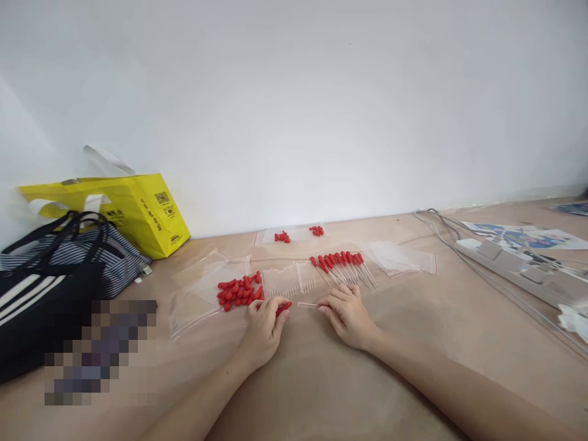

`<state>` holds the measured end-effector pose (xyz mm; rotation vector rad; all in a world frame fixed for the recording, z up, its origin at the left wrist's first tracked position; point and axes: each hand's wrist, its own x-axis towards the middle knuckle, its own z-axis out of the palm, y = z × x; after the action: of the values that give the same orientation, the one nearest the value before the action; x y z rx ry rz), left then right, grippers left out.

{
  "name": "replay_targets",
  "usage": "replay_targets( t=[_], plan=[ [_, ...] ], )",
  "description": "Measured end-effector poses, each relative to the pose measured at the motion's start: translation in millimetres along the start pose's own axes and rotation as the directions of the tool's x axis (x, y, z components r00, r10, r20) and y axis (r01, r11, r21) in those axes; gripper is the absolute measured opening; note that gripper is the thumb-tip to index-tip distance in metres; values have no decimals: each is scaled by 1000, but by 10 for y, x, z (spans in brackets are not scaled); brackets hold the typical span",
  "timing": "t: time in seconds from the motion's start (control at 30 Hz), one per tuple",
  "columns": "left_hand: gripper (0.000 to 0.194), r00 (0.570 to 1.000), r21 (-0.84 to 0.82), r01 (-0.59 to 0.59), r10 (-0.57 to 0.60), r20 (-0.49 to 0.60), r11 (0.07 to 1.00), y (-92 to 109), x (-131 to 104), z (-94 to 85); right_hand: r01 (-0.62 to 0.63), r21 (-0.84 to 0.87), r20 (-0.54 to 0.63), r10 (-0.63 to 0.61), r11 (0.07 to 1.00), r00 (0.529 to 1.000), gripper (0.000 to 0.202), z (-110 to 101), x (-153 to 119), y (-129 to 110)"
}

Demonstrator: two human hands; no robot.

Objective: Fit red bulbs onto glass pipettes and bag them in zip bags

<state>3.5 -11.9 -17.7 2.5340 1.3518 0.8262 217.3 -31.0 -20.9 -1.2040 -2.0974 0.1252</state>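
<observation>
My left hand [267,327] is closed on a red rubber bulb [283,308], whose end points toward the right. Between the fingertips of my right hand [348,313] is a thin clear tube [307,305]; its free end points left at the bulb, with a small gap between them. Beyond my left hand lies a pile of red bulbs [239,291]. A row of clear tubes [287,280] lies side by side to the right of the pile. Several tubes with red bulbs on their ends [342,264] lie slanted beyond my right hand.
Clear plastic bags [195,306] lie left of the pile, another bag [402,257] at right. Small red bulbs [316,231] rest near the wall. At left stand a yellow bag [158,214] and a black bag [46,300]; at right, a white power strip [519,269] with cables.
</observation>
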Motion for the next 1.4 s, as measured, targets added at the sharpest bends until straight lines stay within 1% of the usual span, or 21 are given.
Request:
replay_targets(
  t=[0.23,0.3,0.43,0.5,0.6,0.73,0.8,0.9,1.0,1.17,1.3,1.4],
  plan=[
    [15,998,10,-47,46,34,999,48,-5,-19,42,-18,-24,-42,999,999,19,34,-3,-52],
    [16,999,7,-47,46,26,999,64,1,-27,70,-30,-22,-71,997,997,20,44,-12,-57],
    [19,999,-7,-39,39,-22,999,74,4,-32,145,-41,-28,-146,989,989,21,63,-27,-64],
    [19,998,-12,-42,42,-39,999,75,-9,-34,189,-70,-26,-191,980,981,21,64,-28,-68],
    [18,997,-10,-67,67,-31,998,87,-37,-45,251,-132,-27,-257,959,966,20,53,-24,-66],
    [17,991,5,-136,136,-14,991,131,-57,-58,334,-186,-39,-347,924,937,20,35,-25,-52],
    [17,986,13,-166,166,-13,986,160,-62,-55,353,-191,-55,-369,916,928,20,34,-30,-52],
    [18,986,13,-168,168,-24,986,198,-72,-38,332,-179,-81,-350,926,933,20,50,-40,-73],
    [20,989,3,-144,144,-27,990,213,-76,-18,284,-142,-73,-296,948,952,20,82,-43,-100],
    [21,995,-26,-100,100,0,995,152,-46,-9,168,-41,-13,-169,985,986,18,101,-20,-95],
    [20,996,-22,-85,85,0,996,63,-27,-52,125,-50,51,-123,991,991,20,41,1,-55],
    [15,994,21,-107,108,-28,994,44,-28,-104,103,-50,72,-99,993,992,21,-6,1,-29]
  ],
)
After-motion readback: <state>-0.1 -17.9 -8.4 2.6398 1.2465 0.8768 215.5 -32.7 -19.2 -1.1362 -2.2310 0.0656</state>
